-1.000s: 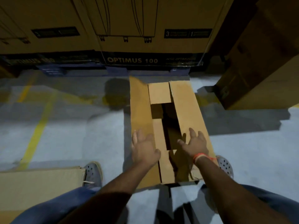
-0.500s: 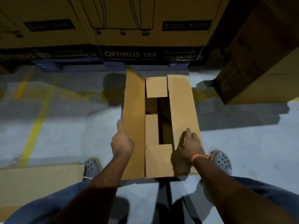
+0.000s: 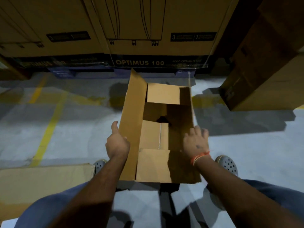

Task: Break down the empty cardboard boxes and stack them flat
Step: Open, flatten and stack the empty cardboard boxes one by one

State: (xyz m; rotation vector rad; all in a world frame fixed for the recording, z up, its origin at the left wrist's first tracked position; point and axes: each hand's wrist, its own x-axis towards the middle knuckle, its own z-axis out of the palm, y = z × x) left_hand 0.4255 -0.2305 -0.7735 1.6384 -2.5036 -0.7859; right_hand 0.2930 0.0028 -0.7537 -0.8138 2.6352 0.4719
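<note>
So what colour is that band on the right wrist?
Orange; the band shows best in the head view.

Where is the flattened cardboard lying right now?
In the head view, the flattened cardboard lies on the floor at lower left, beside the person's left shoe, left of the open box.

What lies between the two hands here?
In the head view, the open cardboard box lies between the left hand and right hand, each at a long side flap.

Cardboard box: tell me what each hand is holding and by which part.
Left hand grips the cardboard box by its left long flap's outer edge. Right hand is blurred at the right flap; its grip cannot be told.
</note>
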